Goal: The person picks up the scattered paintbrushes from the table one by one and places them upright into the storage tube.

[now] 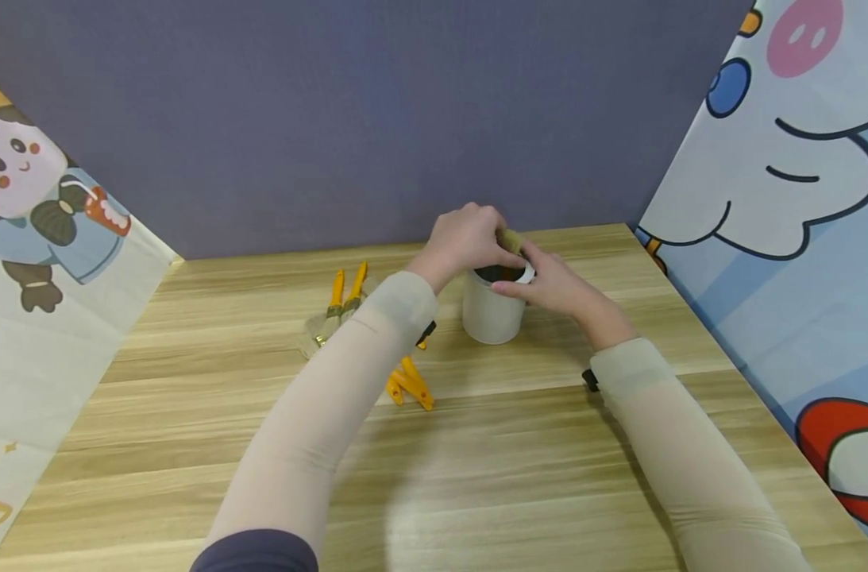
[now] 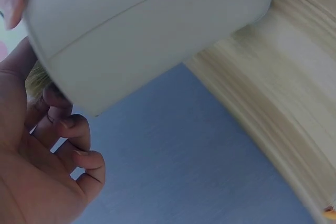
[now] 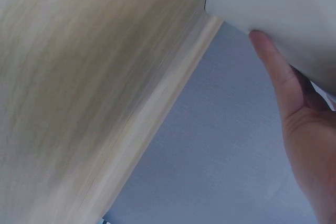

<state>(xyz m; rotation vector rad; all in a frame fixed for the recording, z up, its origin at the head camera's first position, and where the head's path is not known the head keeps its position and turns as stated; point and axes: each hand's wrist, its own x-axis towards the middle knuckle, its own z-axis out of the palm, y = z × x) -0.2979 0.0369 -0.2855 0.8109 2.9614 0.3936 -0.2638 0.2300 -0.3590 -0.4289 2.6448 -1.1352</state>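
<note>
A white cylindrical container (image 1: pixel 492 314) stands upright on the table, its dark mouth partly covered by both hands. My left hand (image 1: pixel 469 238) is over the rim, pinching a paintbrush (image 1: pixel 508 240) by its tan bristle end, which pokes up while the rest goes down inside. In the left wrist view those bristles (image 2: pixel 37 81) show between the thumb and curled fingers, right at the container's rim. My right hand (image 1: pixel 548 282) grips the container near the top, thumb against the front wall. In the right wrist view its thumb (image 3: pixel 275 69) presses the white side.
Several paintbrushes with orange handles (image 1: pixel 352 282) lie left of the container, partly hidden under my left forearm; more orange handles (image 1: pixel 414 383) show nearer to me. The wood-patterned table (image 1: pixel 505 477) meets a grey-blue partition (image 1: pixel 348 119) at the back. Cartoon-printed panels (image 1: pixel 798 183) flank it.
</note>
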